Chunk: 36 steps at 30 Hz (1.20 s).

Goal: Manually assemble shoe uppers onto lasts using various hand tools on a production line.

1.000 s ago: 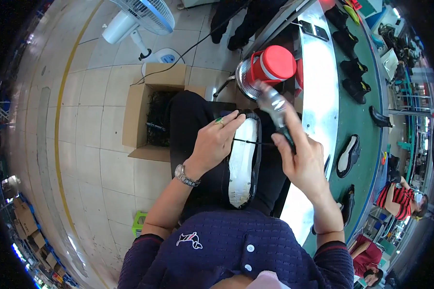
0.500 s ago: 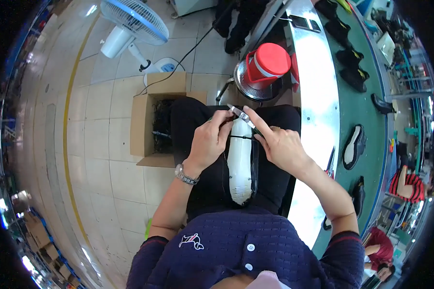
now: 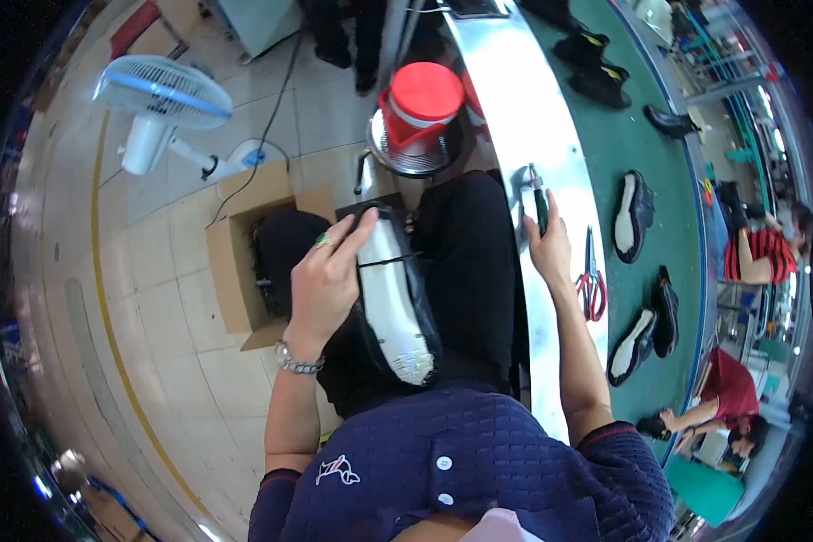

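On my lap lies a dark shoe upper with a white sole-side face (image 3: 394, 303) and a thin black cord across it. My left hand (image 3: 325, 285) grips its far end, fingers over the edge and a watch on the wrist. My right hand (image 3: 549, 244) is over the metal bench to the right. Its thumb and fingers close round the dark handle of a hand tool (image 3: 539, 200) with a narrow metal tip; its exact kind is unclear. Nearer me on the bench lie red-handled scissors (image 3: 592, 287).
Several dark shoes, including a white-bottomed one (image 3: 631, 217), lie on the green conveyor (image 3: 596, 172) beyond the metal bench (image 3: 551, 117). A red jug (image 3: 423, 99) stands on a stool ahead. An open cardboard box (image 3: 230, 280) and a fan (image 3: 163, 95) are to the left.
My right hand has left the shoe's far end and moved right to the tool on the bench. The left hand keeps the shoe, which is now tilted. The whole view has shifted.
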Each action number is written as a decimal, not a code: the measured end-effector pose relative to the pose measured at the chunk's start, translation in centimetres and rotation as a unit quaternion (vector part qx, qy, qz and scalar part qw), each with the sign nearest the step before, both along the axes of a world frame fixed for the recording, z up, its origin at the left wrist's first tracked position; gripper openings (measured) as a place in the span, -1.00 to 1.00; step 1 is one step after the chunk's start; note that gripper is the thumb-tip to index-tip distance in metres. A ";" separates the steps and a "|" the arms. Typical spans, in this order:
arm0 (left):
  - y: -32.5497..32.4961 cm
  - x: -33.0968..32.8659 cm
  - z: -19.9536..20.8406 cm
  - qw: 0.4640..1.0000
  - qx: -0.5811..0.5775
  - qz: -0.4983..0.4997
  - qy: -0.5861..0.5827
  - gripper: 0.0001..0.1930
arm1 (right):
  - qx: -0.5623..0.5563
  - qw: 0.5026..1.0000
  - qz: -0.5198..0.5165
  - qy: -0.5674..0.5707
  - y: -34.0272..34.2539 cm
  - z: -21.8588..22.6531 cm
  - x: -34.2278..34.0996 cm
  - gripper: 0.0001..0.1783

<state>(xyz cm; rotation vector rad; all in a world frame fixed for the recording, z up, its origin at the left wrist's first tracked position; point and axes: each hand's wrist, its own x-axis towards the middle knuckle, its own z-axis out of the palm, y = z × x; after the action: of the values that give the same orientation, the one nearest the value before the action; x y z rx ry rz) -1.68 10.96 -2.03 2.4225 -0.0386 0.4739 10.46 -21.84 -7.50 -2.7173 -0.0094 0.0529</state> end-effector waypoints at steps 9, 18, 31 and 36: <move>-0.6 -0.2 -0.3 0.994 -0.106 0.041 -0.007 -0.66 | -0.079 0.973 -0.215 0.022 -14.1 0.5 -9.5 -0.45; -0.4 -0.4 -0.4 0.991 -0.110 0.062 -0.033 -0.71 | 0.356 0.875 -0.246 0.218 -12.4 2.5 -10.0 -0.40; -2.8 -3.9 -1.2 0.903 -0.422 0.073 0.028 -0.40 | 0.435 0.666 0.221 0.564 2.0 12.1 -11.2 -0.11; -6.2 -5.4 -2.9 0.881 -0.463 0.089 0.043 -0.26 | 0.377 0.682 0.151 0.609 5.7 13.2 -10.1 -0.32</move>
<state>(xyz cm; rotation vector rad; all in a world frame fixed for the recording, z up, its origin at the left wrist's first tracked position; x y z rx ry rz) -7.09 4.78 -4.93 1.4948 0.3728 0.3471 0.35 -16.16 5.74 -1.3834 -0.0707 1.5362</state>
